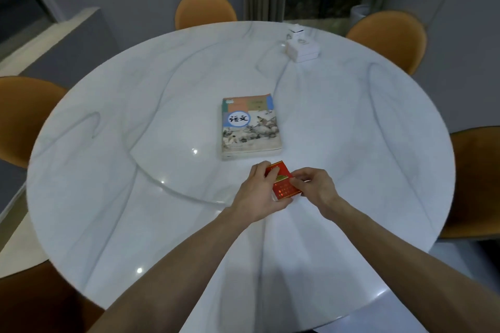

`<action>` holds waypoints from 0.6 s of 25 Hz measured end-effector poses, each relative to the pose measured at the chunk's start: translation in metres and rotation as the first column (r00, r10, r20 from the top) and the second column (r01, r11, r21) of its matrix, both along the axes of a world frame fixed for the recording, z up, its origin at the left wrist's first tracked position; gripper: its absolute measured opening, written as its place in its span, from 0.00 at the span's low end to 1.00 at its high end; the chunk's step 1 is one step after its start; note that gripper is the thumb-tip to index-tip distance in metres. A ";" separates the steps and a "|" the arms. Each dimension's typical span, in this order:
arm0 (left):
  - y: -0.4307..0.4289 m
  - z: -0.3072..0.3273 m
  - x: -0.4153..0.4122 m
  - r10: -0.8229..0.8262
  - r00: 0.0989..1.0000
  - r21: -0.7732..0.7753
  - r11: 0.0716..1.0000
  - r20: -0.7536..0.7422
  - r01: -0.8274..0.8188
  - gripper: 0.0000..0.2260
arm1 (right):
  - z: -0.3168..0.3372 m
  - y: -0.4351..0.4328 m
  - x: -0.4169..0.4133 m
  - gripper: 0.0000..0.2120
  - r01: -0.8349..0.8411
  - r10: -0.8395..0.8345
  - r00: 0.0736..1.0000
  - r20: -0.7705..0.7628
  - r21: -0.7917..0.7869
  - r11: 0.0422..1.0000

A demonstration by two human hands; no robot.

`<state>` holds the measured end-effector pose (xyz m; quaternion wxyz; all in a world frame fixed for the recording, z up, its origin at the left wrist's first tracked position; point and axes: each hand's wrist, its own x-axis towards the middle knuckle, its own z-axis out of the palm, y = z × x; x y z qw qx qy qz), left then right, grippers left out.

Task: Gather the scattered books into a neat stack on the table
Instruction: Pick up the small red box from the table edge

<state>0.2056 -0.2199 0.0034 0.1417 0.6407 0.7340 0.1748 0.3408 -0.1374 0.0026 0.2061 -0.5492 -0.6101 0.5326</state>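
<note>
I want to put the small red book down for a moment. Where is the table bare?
Bare: table left of the textbook stack, and right of it, below the white boxes. Crowded: between the stack and both hands, left hand, right hand, holding the red book.

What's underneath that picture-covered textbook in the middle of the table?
The textbook tops a short stack; other books' page edges show below it, their covers hidden. The stack sits on the white marble table.

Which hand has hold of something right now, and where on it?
Both. The left hand grips the small red book along its left edge, and the right hand pinches its right edge.
</note>
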 end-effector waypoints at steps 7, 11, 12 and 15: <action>0.075 0.013 0.061 -0.113 0.994 0.033 0.993 0.008 0.112 0.34 | 0.019 0.058 0.068 0.05 0.133 -0.131 0.991 -0.025 0.055 0.990; 0.116 0.017 0.099 -0.164 0.986 0.021 0.986 0.024 0.164 0.33 | 0.022 0.092 0.107 0.06 0.195 -0.196 0.981 0.002 0.087 0.977; 0.127 0.017 0.108 -0.177 0.984 0.023 0.984 0.034 0.177 0.32 | 0.022 0.101 0.117 0.06 0.207 -0.209 0.978 0.004 0.090 0.974; 0.159 0.013 0.136 -0.216 0.975 0.014 0.976 0.043 0.216 0.32 | 0.022 0.128 0.146 0.06 0.249 -0.251 0.968 0.010 0.091 0.964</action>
